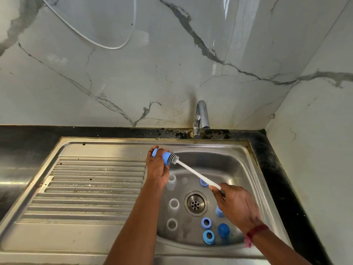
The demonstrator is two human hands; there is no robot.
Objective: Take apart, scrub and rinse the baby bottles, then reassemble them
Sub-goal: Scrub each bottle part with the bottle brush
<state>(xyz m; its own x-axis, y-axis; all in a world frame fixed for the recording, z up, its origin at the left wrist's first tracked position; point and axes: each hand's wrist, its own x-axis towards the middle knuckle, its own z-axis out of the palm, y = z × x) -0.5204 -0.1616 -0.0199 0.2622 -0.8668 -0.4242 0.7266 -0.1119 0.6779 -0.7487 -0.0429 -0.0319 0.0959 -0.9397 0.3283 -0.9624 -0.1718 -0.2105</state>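
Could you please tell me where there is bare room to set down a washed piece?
The ribbed drainboard, left of the basin, is bare, as is the flat steel strip in front of it. The basin floor is crowded: clear bottles, blue rings and a blue cap ring the drain.

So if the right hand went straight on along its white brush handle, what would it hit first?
Likely the light blue plastic cap held by the left hand; the brush's grey bristled head is already at its opening.
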